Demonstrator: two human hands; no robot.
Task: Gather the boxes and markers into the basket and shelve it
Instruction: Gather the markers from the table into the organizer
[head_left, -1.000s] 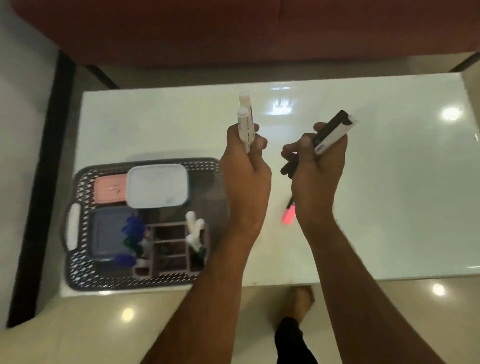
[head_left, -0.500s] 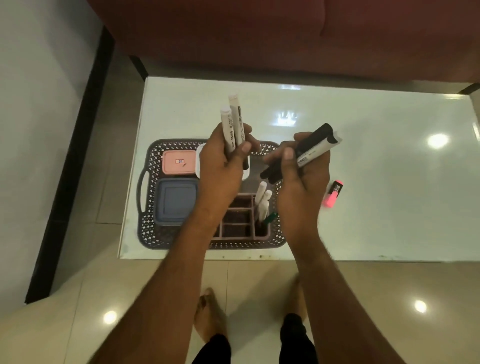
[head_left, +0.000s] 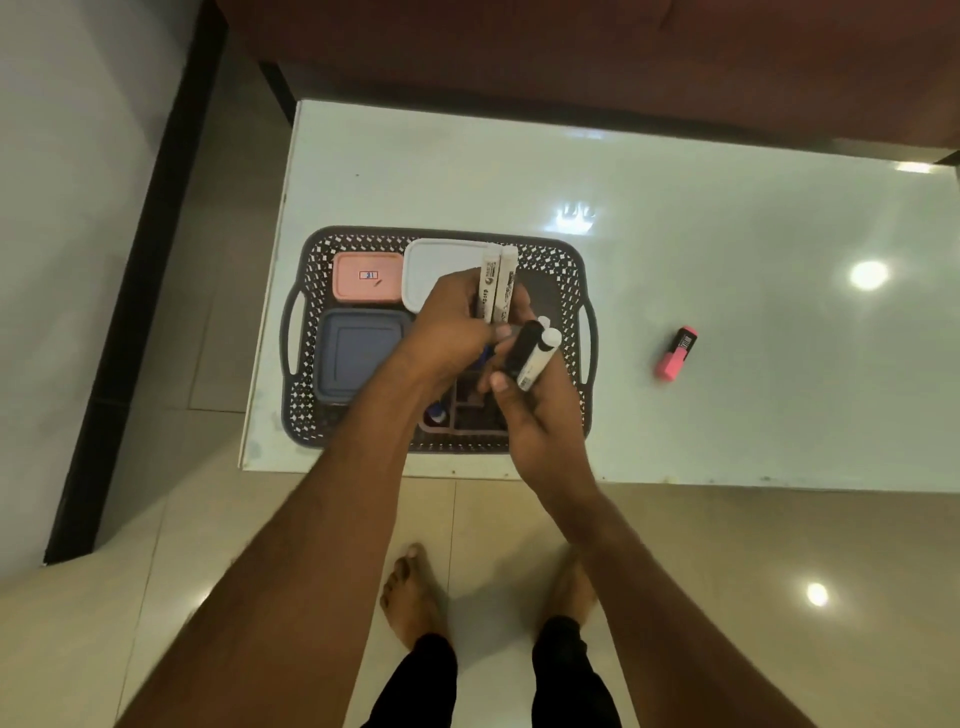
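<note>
Markers, four: my left hand (head_left: 452, 332) grips two white markers (head_left: 497, 283), my right hand (head_left: 535, 410) two dark-capped markers (head_left: 535, 353), above the basket (head_left: 571, 260) at the surface's left edge; I'd lower each upright into the organiser's (head_left: 467, 415) free cells.

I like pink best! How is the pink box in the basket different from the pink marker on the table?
The pink box is a wide, flat rectangle with a small label on its lid; the pink marker is short and stubby with a black cap. The box already sits in the basket, at its far left corner; the marker lies alone on the white table, right of the basket, not yet gathered. Neither is being touched, and both are pink.
</note>
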